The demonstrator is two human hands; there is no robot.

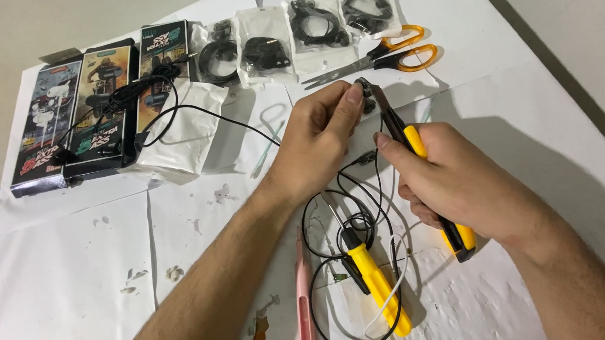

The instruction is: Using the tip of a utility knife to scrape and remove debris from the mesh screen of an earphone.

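My left hand (318, 139) pinches a small dark earbud (365, 94) between thumb and fingertips, its black cable (381, 187) trailing down over the table. My right hand (450, 181) grips yellow-and-black pliers (409, 141), and their dark jaws close on the earbud just beside my left fingertips. Below the hands lies a yellow-handled screwdriver (377, 285) among loops of black and white wire. A pink tool (304, 290) lies along my left forearm.
Orange-handled scissors (392, 53) lie beyond my hands. Several clear bags of black earphones (268, 50) line the far edge. Dark printed boxes (79, 107) stand at the far left with a loose black earphone cable over them, next to a white pouch (187, 130). White paper (72, 278) covers the table.
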